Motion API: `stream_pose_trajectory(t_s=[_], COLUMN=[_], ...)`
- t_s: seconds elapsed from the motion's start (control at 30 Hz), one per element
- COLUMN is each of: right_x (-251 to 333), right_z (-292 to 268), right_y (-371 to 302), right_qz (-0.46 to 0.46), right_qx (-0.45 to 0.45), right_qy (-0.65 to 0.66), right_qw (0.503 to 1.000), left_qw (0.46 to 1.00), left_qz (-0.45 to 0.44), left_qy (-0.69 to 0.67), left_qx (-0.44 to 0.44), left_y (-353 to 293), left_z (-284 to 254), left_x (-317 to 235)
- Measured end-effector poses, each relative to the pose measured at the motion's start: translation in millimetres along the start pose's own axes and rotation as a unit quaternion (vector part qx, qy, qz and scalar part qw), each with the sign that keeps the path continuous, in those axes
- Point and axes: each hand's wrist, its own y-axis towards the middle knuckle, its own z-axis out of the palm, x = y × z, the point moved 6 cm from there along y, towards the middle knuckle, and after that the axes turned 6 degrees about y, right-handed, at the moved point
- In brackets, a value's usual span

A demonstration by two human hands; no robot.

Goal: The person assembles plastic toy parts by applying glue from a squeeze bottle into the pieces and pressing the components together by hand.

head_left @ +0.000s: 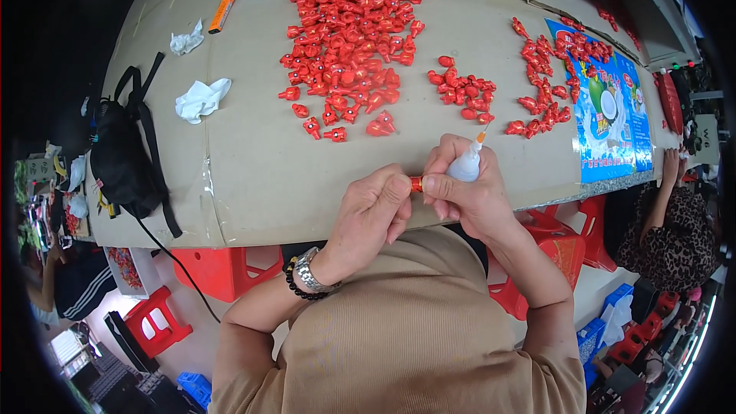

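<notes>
Near the table's front edge, my left hand is closed, pinching a small red figure piece between thumb and fingers. My right hand is wrapped round a white squeeze bottle with an orange collar and a thin needle tip pointing up and away. The right thumb and fingertips also meet the red piece's other end. Most of that piece is hidden by my fingers. Ahead of my hands lies a big heap of similar shiny red pieces, and a smaller cluster sits to its right.
More red pieces spread at the right, partly over a blue printed sheet. On the left are crumpled tissues, an orange tube-like stick and a black bag with a cable. Another person sits at the far right.
</notes>
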Motion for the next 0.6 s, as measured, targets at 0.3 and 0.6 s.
stream_pose_trajectory(t_s=[0.3,0.6], right_x=[0.9,10.4], right_z=[1.3,2.0], right_y=[-0.2,-5.2], right_qz=[-0.055,-0.099], right_qx=[0.002,0.01], right_qy=[-0.041,-0.094], right_qw=[0.998,0.991], left_qw=[1.0,1.0], left_qz=[-0.01,-0.001], left_qy=[0.012,0.028], left_qx=[-0.006,0.01], left_y=[1.1,3.7], left_z=[1.9,1.7], left_x=[-4.3,-5.8])
